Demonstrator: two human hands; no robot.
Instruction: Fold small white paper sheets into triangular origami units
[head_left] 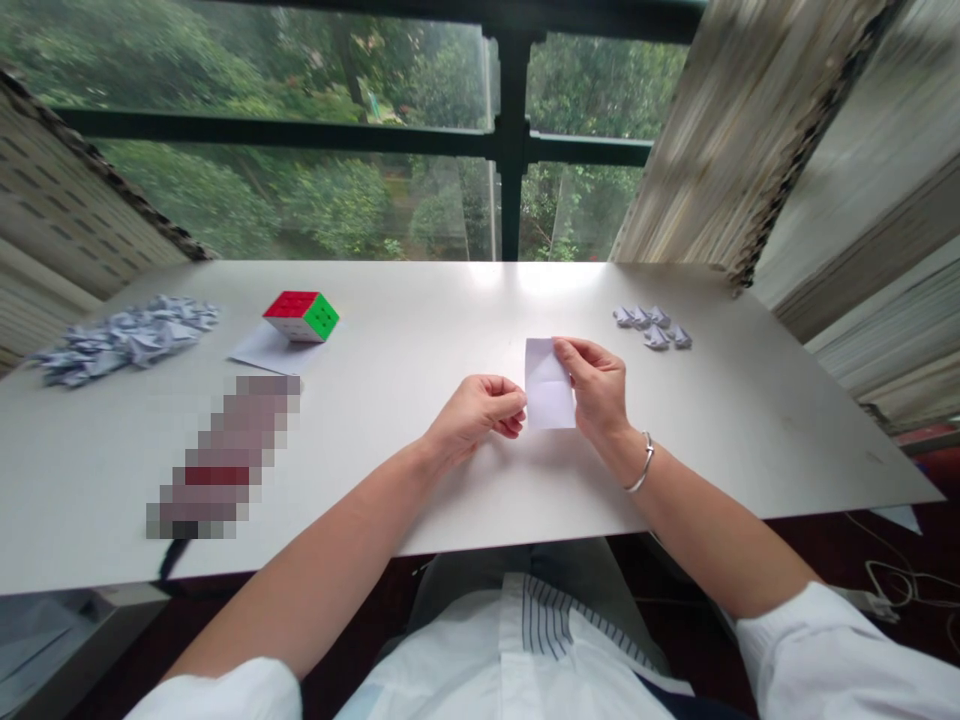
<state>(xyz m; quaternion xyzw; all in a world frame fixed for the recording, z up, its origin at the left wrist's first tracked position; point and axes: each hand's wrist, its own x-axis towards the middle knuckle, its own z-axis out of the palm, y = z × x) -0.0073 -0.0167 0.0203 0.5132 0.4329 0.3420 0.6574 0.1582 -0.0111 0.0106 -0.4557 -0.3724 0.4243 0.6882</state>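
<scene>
A small white rectangular piece of paper is held up above the table, with a faint crease running across its middle. My right hand grips its right side, the thumb in front near the top corner and the other fingers behind. At the paper's left edge, my left hand is closed, thumb and forefinger pinched on the edge and the remaining fingers curled in. Right of my hands lie several small folded paper pieces in a loose group.
A white table carries everything. At the far left is a large heap of folded paper pieces. A puzzle cube sits on white paper sheets. Nearer lies a pixelated, blurred-out object with a black strap. Behind stands a window.
</scene>
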